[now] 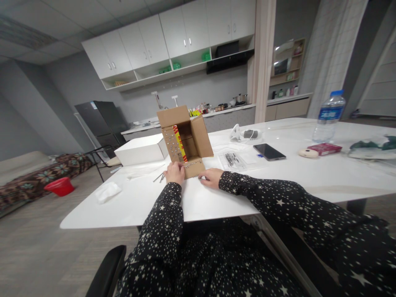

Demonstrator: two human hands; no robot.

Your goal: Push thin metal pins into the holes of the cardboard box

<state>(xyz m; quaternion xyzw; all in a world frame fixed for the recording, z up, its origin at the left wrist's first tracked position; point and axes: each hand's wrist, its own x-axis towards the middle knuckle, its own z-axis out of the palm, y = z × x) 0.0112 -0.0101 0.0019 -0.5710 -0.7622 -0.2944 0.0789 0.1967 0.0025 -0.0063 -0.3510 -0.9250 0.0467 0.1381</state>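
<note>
Pressing the cardboard box point(185, 136) steady on the table point(278, 177), the left hand point(175, 172) curls onto its lower flap while the right hand point(212, 178) lies flat alongside.

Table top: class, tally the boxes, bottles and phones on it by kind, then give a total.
Boxes: 3, the open brown cardboard box, the white flat box, the small red box
Bottles: 1, the clear plastic water bottle
Phones: 1, the black smartphone
Total: 5

A home kitchen-diner: white wall cupboards point(173, 33), black fridge point(102, 121), cluttered worktop point(216, 110), white dining table point(309, 173).
</note>
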